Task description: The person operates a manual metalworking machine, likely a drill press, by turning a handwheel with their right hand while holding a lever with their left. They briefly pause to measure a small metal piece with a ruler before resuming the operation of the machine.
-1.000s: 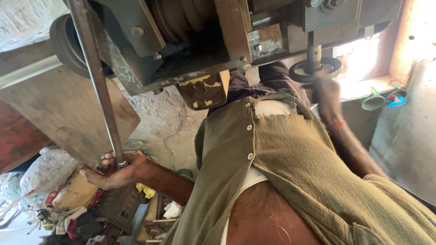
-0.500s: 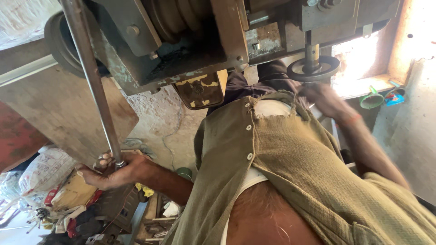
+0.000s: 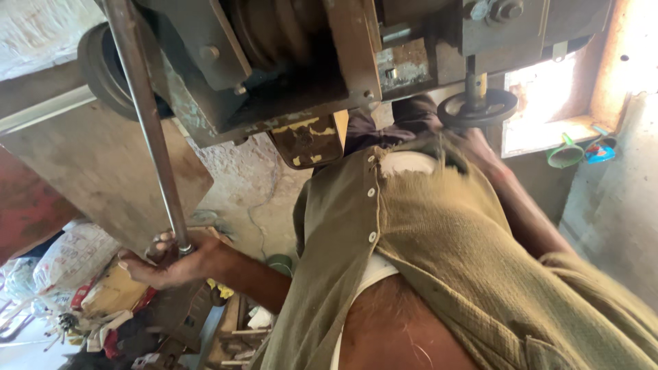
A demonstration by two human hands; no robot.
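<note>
My left hand (image 3: 171, 260) is closed around the lower end of a long grey metal lever rod (image 3: 147, 130) that runs up to a dark, greasy machine (image 3: 295, 62). My right hand (image 3: 482, 152) is blurred and lies right under a small black handwheel (image 3: 478, 107) on the machine's right side. Whether its fingers grip the wheel cannot be made out. My olive button shirt (image 3: 439, 233) fills the lower right and hides most of my right arm.
A large belt pulley (image 3: 103, 68) sits on the machine's left. Beside the rod leans a flat wooden board (image 3: 89, 178). Sacks, rags and scrap (image 3: 82, 288) crowd the lower left. A green funnel (image 3: 565, 154) rests on the bright window ledge.
My right hand has moved in close under the handwheel. My left hand stays on the rod's end, which has barely moved.
</note>
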